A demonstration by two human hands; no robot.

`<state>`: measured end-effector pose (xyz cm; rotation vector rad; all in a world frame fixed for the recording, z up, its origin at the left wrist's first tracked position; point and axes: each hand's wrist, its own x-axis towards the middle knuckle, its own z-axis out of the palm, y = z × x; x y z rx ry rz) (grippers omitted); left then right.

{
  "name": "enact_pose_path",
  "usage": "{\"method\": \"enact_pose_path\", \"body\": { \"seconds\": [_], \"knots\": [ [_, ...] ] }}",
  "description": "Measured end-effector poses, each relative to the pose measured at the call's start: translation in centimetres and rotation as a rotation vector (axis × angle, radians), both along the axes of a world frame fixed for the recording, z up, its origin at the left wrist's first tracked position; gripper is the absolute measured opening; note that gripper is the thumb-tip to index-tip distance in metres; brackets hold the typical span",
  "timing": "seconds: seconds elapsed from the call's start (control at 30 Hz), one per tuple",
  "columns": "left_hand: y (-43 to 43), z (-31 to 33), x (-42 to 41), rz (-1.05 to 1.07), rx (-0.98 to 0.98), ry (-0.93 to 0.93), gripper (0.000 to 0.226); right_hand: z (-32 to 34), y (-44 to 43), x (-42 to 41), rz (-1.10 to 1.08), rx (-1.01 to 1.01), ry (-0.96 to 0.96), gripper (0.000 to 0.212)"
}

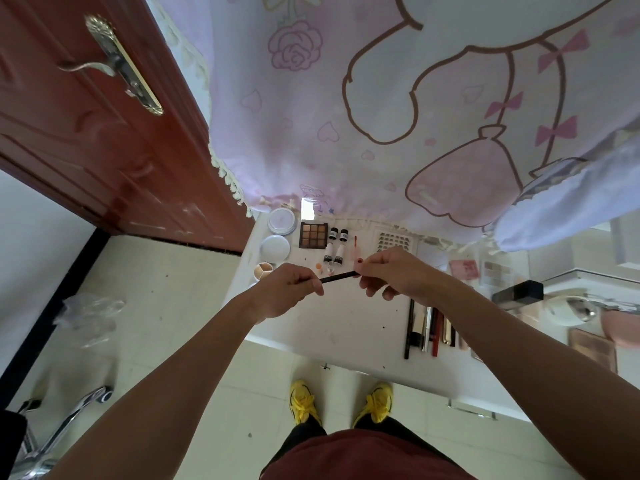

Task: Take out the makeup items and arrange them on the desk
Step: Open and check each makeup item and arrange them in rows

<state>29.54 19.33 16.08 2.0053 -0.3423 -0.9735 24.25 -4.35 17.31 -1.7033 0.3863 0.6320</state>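
Observation:
Above the white desk (pixel 349 327) my left hand (pixel 287 292) and my right hand (pixel 391 271) each pinch one end of a thin black makeup pencil (pixel 337 277). Behind the hands, laid out on the desk, are an eyeshadow palette (pixel 313 234), two small white bottles (pixel 333 253) with two black-capped bottles (pixel 338 233) above them, two round white compacts (pixel 281 220), a small round concealer pot (pixel 264 270) and a red lip pencil (pixel 355 241). A row of several pencils and tubes (pixel 431 329) lies under my right forearm.
A pink cartoon curtain (pixel 398 109) hangs over the desk's back. More palettes (pixel 497 270), a black box (pixel 517 292) and a mirror (pixel 576 310) sit at the right. A red-brown door (pixel 90 126) stands left. A clear plastic bag (pixel 88 317) lies on the tiled floor.

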Motion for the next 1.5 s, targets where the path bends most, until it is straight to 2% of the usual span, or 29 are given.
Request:
{"method": "enact_pose_path", "body": {
  "seconds": [0.07,0.17,0.27,0.4,0.57,0.77,0.97,1.07,1.23,1.37,1.5],
  "knots": [
    [0.0,0.1,0.1,-0.004,-0.002,0.002,0.024,0.0,0.1,0.0,0.010,-0.014,-0.014,0.017],
    [0.0,0.0,0.0,0.004,-0.011,0.013,0.024,-0.1,0.1,0.0,-0.035,0.017,-0.077,0.005],
    [0.1,-0.1,0.1,0.012,-0.011,0.013,0.023,0.0,0.2,0.0,-0.059,0.038,-0.071,0.009],
    [0.4,-0.2,0.3,0.013,-0.016,0.000,0.023,0.1,0.2,0.0,-0.006,-0.045,0.026,0.035],
    [0.6,-0.3,0.5,0.006,0.001,-0.021,0.022,0.3,0.1,0.0,-0.034,0.005,-0.036,0.012],
    [0.2,0.1,0.6,-0.025,-0.028,-0.054,0.019,0.7,0.5,0.3,0.002,0.000,0.011,0.029],
    [-0.8,0.6,0.5,-0.120,0.083,-0.243,0.022,0.9,0.7,0.3,0.004,-0.035,-0.081,0.026],
    [-0.9,1.0,0.5,-0.101,0.037,-0.171,0.026,1.0,0.7,0.3,0.021,-0.032,-0.131,0.025],
    [1.2,2.1,0.8,0.056,-0.015,-0.021,0.028,1.0,-2.3,0.2,-0.062,-0.118,-0.228,0.010],
    [3.0,2.3,1.8,0.101,-0.015,-0.017,0.031,1.0,-4.8,0.4,-0.094,-0.075,-0.198,0.011],
    [2.3,2.0,1.2,0.113,-0.100,0.084,0.026,0.7,-4.0,0.5,-0.123,-0.027,-0.160,0.010]
  ]
}}
